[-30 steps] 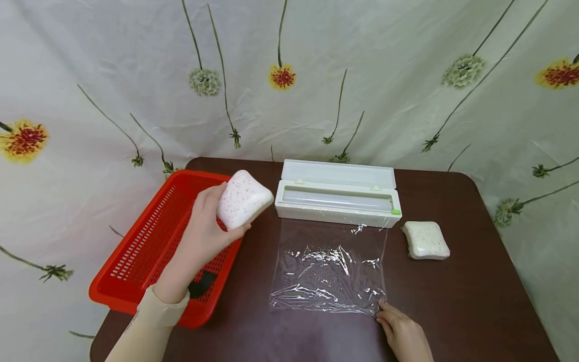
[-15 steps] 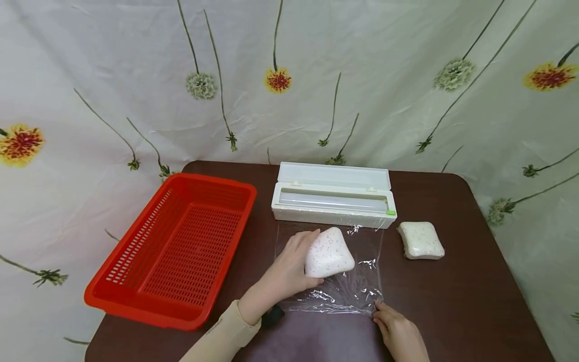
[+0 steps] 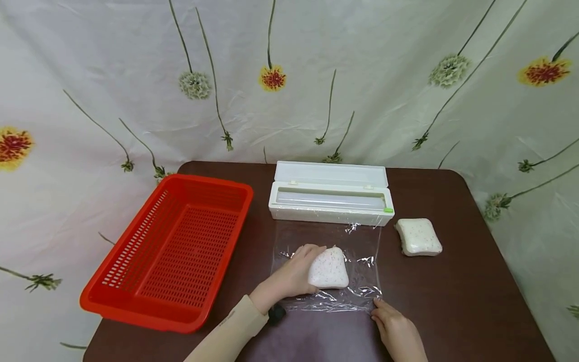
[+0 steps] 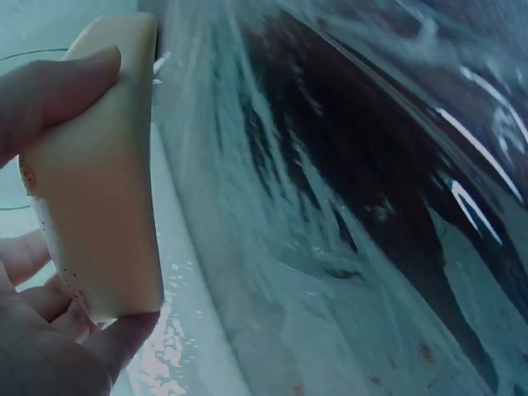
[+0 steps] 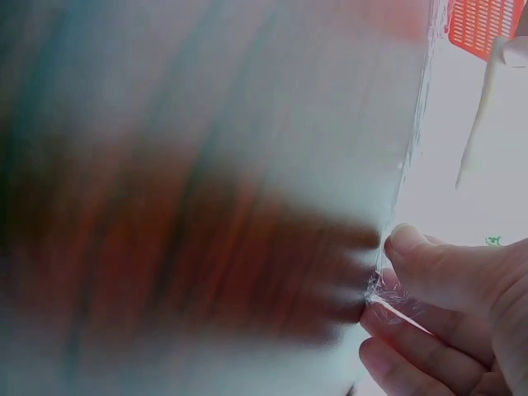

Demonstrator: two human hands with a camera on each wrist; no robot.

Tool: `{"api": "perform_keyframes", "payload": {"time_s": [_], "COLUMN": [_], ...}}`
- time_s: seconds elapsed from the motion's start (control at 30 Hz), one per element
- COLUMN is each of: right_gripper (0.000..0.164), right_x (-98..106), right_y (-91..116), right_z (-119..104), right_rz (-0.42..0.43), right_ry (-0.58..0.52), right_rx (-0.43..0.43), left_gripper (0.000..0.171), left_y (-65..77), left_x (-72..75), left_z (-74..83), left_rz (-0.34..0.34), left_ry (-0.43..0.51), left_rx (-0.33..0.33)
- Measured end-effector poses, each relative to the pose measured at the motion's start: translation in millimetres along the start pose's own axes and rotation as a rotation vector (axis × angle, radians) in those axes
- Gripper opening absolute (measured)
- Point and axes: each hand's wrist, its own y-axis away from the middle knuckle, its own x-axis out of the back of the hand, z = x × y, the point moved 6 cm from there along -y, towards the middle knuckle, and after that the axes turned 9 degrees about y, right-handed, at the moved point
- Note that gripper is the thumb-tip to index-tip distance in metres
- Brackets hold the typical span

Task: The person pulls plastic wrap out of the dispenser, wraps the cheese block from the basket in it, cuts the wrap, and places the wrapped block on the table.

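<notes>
My left hand (image 3: 296,271) grips a speckled white block (image 3: 328,268), square with rounded corners, by its left side. The block is over the sheet of cling film (image 3: 362,274), low or on it; I cannot tell if it touches. In the left wrist view, thumb and fingers hold opposite edges of the block (image 4: 99,198), with shiny film (image 4: 330,206) beside it. At the film's near right corner my right hand (image 3: 398,329) pinches the edge. The right wrist view has its thumb and fingertips on the gathered film edge (image 5: 375,285).
The film comes from a white dispenser box (image 3: 332,213), its lid raised and its roll visible. A second speckled block (image 3: 418,236), shiny as if wrapped, lies to the right. A red plastic basket (image 3: 185,256) stands at the left of the dark table (image 3: 475,296).
My left hand has carried the block rightward from over the basket and lowered it over the film. The right hand stays at the film's corner. The head view has shifted slightly.
</notes>
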Motion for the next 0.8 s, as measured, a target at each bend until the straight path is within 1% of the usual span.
{"api": "perform_keyframes", "payload": {"time_s": [0.2, 0.37, 0.47, 0.6, 0.73, 0.8], "right_gripper": [0.026, 0.026, 0.026, 0.027, 0.027, 0.027], "right_x": [0.4, 0.2, 0.1, -0.4, -0.6, -0.4], "right_y": [-0.3, -0.4, -0.5, -0.4, -0.4, -0.4], "right_z": [-1.2, -1.0, -1.1, -1.4, -0.8, -0.3], "right_rz": [0.012, 0.008, 0.004, -0.004, -0.003, 0.002], "right_ry": [0.018, 0.016, 0.011, 0.006, 0.005, 0.005], "right_rx": [0.019, 0.013, 0.006, 0.002, 0.002, 0.003], "left_gripper": [0.097, 0.099, 0.099, 0.100, 0.107, 0.111], "left_y": [-4.7, -6.8, -7.2, -6.7, -5.4, -4.5], "left_x": [-5.3, -10.9, -14.1, -18.0, -20.9, -22.5], "left_z": [-9.3, -16.4, -19.9, -24.4, -28.1, -29.9], "left_rz": [-0.038, -0.074, -0.086, -0.096, -0.112, -0.124], "left_ry": [0.033, 0.048, 0.051, 0.019, -0.028, -0.027], "left_rx": [0.033, 0.066, 0.071, 0.068, 0.073, 0.087]}}
